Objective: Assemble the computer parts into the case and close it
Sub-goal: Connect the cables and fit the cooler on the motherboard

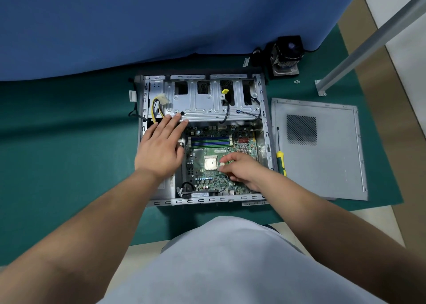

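We see the open computer case (266, 142) lying on its side on a green mat (69, 142), just above the picture's centre, with the motherboard (207, 181) seated inside it. The left hand (161, 146) lies flat with straight fingers, its fingertips (177, 117) touching the near edge of the metal drive cage (207, 105) at about 11 o'clock from the CPU (211, 162). The right hand (242, 167) hovers over the board at 3 o'clock from the CPU, its fingers curled, thumb and forefinger seemingly pinching a small pale part (222, 164); we cannot tell what it is. The side panel (322, 165) lies flat on the mat at the case's 3 o'clock, with a yellow-and-green screwdriver (280, 151) resting along its left edge. The CPU cooler (287, 54) stands on the mat at 1 o'clock, beyond the case's far right corner.
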{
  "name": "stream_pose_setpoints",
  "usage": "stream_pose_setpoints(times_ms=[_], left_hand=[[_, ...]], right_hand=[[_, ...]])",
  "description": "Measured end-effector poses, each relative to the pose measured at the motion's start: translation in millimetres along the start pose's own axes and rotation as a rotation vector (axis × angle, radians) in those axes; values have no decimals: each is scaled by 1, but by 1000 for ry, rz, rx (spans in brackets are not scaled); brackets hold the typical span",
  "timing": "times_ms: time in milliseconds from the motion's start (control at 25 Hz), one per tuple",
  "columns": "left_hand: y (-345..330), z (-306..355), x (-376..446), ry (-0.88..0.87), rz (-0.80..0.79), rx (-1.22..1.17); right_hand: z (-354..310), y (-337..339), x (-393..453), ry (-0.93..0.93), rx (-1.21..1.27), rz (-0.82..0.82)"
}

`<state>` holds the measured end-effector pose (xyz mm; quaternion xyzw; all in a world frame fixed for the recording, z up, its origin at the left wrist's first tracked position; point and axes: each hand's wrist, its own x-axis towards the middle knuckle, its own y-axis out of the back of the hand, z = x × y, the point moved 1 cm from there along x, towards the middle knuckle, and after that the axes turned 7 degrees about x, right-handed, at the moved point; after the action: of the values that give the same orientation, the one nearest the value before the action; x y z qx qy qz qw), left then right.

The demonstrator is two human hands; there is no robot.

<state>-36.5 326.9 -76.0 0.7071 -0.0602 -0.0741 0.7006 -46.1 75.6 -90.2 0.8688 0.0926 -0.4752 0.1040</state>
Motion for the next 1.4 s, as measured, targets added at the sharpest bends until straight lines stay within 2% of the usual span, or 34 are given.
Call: stream_pose_setpoints(times_ms=[240,360,480,680,800,920,1400], left_hand=[[0,0,1,6,-1,3],[0,0,2,9,-4,-1],[0,0,1,12,0,5],[0,1,2,16,7,-6],[1,1,1,16,6,-18],[2,1,1,18,2,-25],[2,1,1,24,-8,-31]], right_hand=[[8,3,9,139,-226,39],[10,4,11,232,-439,91],[8,4,15,238,-648,104],[5,0,16,259,-1115,46],[2,0,13,262,-1296,10],[3,1,10,239,-1383,-20],[9,3,12,278,-1459,-45]])
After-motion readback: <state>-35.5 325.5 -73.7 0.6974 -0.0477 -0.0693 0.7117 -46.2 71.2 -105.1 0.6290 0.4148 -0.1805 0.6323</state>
